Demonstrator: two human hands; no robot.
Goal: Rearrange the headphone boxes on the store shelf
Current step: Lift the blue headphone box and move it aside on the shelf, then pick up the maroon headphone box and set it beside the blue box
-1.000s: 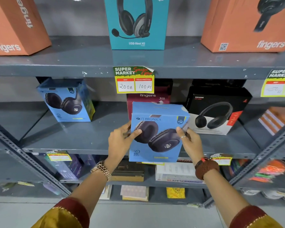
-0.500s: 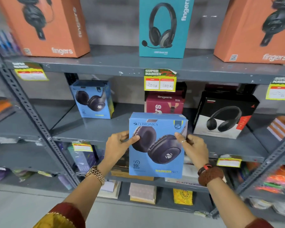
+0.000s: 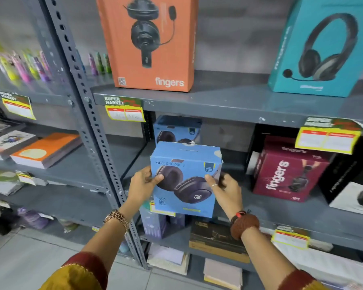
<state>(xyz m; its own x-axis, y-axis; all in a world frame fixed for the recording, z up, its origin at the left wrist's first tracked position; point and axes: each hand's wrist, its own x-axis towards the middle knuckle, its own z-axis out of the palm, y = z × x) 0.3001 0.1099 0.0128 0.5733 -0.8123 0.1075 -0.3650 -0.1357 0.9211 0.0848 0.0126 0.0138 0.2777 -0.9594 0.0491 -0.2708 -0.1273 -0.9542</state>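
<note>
I hold a blue Zebronics headphone box (image 3: 184,178) upright in front of the middle shelf (image 3: 281,208). My left hand (image 3: 142,185) grips its left edge and my right hand (image 3: 224,190) grips its right edge. Directly behind it, at the back of the same shelf, stands a second blue headphone box (image 3: 176,129), mostly hidden by the held one. To the right stand a maroon Fingers box (image 3: 287,170) and a black headphone box (image 3: 352,185). On the top shelf are an orange Fingers box (image 3: 153,42) and a teal headset box (image 3: 323,47).
A perforated grey upright post (image 3: 88,130) separates this bay from a left bay holding books (image 3: 44,149) and coloured bottles (image 3: 21,65). Yellow price tags (image 3: 125,110) hang on the shelf edges. Lower shelves hold flat boxes and notebooks (image 3: 216,237).
The view has swung left and the held blue box has travelled left along the middle shelf, from in front of the maroon box to in front of the other blue box. Both hands keep their grip.
</note>
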